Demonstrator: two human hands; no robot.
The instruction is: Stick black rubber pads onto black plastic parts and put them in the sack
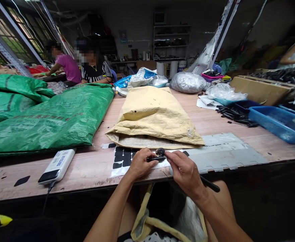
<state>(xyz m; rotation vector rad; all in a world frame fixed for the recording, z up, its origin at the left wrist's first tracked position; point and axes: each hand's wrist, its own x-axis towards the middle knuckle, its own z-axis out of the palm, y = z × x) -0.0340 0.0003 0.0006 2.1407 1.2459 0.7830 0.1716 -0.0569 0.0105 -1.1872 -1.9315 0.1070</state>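
Observation:
My left hand [141, 163] is closed around a small black part [155, 159] above the table's front edge. Close by on the right, my right hand [185, 169] pinches a black piece with a round end [160, 152], which meets or nearly meets the part. A black handle [210, 184] sticks out below my right palm; whether it joins the round-ended piece is hidden. Beneath my left hand lies a white sheet with black stickers [123, 157]. Just beyond both hands rests a yellow woven sack [154, 114], its mouth facing me.
Green sacks [61, 116] and a white power bank [58, 166] lie left. A grey sheet [225, 154], black parts [235, 115] and a blue tray [275, 122] are right. An open bag [172, 232] hangs at my lap. Two people [93, 69] sit beyond.

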